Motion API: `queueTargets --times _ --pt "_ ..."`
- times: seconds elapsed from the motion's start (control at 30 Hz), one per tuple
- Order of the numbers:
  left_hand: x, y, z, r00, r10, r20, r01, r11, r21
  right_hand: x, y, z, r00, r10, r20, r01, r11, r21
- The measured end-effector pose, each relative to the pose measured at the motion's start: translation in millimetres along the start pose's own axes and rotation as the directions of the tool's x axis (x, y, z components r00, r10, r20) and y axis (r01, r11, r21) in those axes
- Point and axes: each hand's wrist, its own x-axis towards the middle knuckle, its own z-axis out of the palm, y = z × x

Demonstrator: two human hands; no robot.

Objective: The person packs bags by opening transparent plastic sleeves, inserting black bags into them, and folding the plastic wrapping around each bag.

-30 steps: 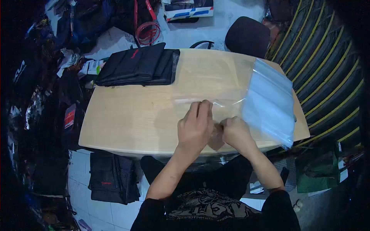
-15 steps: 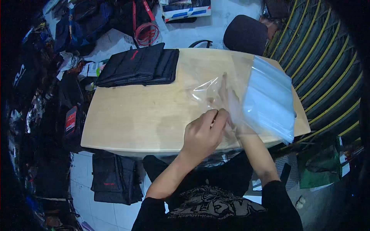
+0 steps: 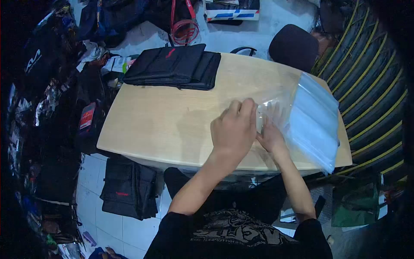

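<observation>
My left hand (image 3: pixel 235 127) is closed on the edge of a clear plastic bag (image 3: pixel 274 97) above the wooden table (image 3: pixel 146 116). Beside it, my right hand (image 3: pixel 271 131) has its fingers spread, partly behind or inside the see-through plastic; which of the two I cannot tell. A stack of clear plastic bags (image 3: pixel 312 123), bluish where layered, lies on the table's right side. Folded black fabric items (image 3: pixel 168 67) with a small red mark are stacked at the table's back left.
More folded black items (image 3: pixel 128 190) lie below the table's left front edge. A dark chair (image 3: pixel 294 47) stands behind the table. Yellow-striped black coils (image 3: pixel 371 95) fill the right side. A green bag (image 3: pixel 355 200) is at the lower right.
My right hand first reached far forward under the plastic, then drew back with fingers spread. My left hand rose slightly, still closed on the plastic. The camera view has shifted.
</observation>
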Motion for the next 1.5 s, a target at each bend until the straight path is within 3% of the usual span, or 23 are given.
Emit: queueTargets --times 0.1,0.13,0.23,0.27,0.37,0.47,0.57,0.63,0.67,0.7,0.77,0.8,0.83,0.87,0.9,0.93,1.0,1.03,1.07,1.2,1.33,1.43,1.5 --pt "23.1 11.8 -7.0 0.98 0.126 -0.156 -0.129 0.992 -0.011 -5.4 -4.5 -10.2 0.999 -0.038 -0.029 0.039 0.999 0.001" --pt "22.8 17.0 -6.9 0.983 0.158 -0.094 -0.157 0.987 0.018 -5.4 -12.4 -12.9 0.999 0.012 -0.032 -0.014 0.997 -0.077" --pt "3.8 18.2 4.4 0.962 0.237 0.137 -0.248 0.966 0.067 9.5 -4.0 -25.0 0.992 -0.122 -0.029 0.125 0.982 0.14" --pt "-4.0 14.2 8.5 0.954 0.25 0.169 -0.262 0.963 0.056 0.4 -15.7 -53.3 0.994 0.087 0.063 -0.107 0.876 0.47" --pt "-21.7 0.3 17.4 0.934 0.28 0.223 -0.298 0.953 0.051 3.6 24.7 -46.1 0.99 0.07 -0.122 0.037 0.708 0.705" --pt "-26.8 -10.0 14.9 0.935 0.297 0.196 -0.323 0.939 0.121 -17.5 28.2 -61.5 0.969 0.014 -0.245 0.121 0.84 0.529" --pt "-28.2 -19.3 17.1 0.937 0.322 0.133 -0.335 0.938 0.091 -48.3 11.4 -69.9 0.996 0.086 0.006 -0.084 0.952 0.295" --pt "-36.9 -23.7 21.8 0.936 0.328 0.126 -0.341 0.934 0.106 -60.0 -20.0 -113.5 0.852 0.118 0.51 -0.232 0.959 0.165" --pt "-41.4 -25.1 25.1 0.936 0.331 0.12 -0.345 0.932 0.115 -69.2 -14.0 -123.0 0.826 -0.166 0.538 0.089 0.982 0.166" --pt "-43.5 -27.0 29.0 0.933 0.338 0.124 -0.348 0.934 0.078 -76.0 -8.2 -130.6 0.707 -0.425 0.565 0.4 0.9 0.176" --pt "-50.5 -30.5 32.9 0.926 0.347 0.147 -0.351 0.936 0.005 -59.8 -17.8 -153.9 0.502 -0.684 0.529 0.213 0.691 0.691" --pt "-52.3 -26.8 27.9 0.912 0.293 0.288 -0.302 0.953 -0.017 -45.5 -23.7 -164.4 0.413 -0.799 0.437 0.058 0.502 0.863" --pt "-57.9 -27.1 30.2 0.915 0.32 0.245 -0.331 0.944 0.001 -24.3 -28.7 -172.4 0.382 -0.845 0.373 0.097 0.438 0.894" --pt "-64.3 -27.8 35.7 0.917 0.346 0.199 -0.357 0.934 0.022 -4.7 -32.0 -169.6 0.473 -0.845 0.251 0.283 0.415 0.865" --pt "-68.8 -28.6 37.8 0.915 0.375 0.15 -0.385 0.922 0.048 18.7 -50.5 -165.0 0.624 -0.73 0.277 0.198 0.491 0.848" --pt "-73.5 -26.1 32.4 0.891 0.345 0.293 -0.358 0.934 -0.013 45.1 -76.3 -156.7 0.751 -0.59 0.297 0.101 0.547 0.831" --pt "-80.5 -27.6 34.3 0.9 0.389 0.195 -0.398 0.917 0.005 114.0 -111.8 -116.7 0.857 -0.483 0.177 0.184 0.61 0.771" --pt "-81.1 -29.3 35.3 0.9 0.411 0.146 -0.418 0.908 0.016 150.8 -128.4 -91.7 0.884 -0.455 0.112 0.246 0.655 0.714" --pt "-80.3 -30.8 34.5 0.902 0.405 0.148 -0.411 0.912 0.012 178.6 -149.4 -73.0 0.913 -0.371 0.171 0.112 0.629 0.769" --pt "-78.9 -41.6 31.2 0.883 0.451 0.13 -0.447 0.893 -0.059 258.3 -197.9 0.1 0.963 -0.064 0.26 -0.072 0.873 0.482" --pt "-85.7 -55.8 21.3 0.946 0.254 0.199 -0.27 0.961 0.058 266.5 -218.4 15.4 0.956 0.057 0.287 -0.164 0.916 0.366" --pt "-92.6 -65.0 18.4 0.946 0.267 0.186 -0.28 0.959 0.05 278.6 -217.6 37.4 0.898 0.16 0.411 -0.426 0.552 0.716" --pt "-105.8 -63.5 21.2 0.952 0.288 0.101 -0.297 0.951 0.09 276.3 -216.3 32.0 0.86 0.088 0.502 -0.506 0.276 0.818"
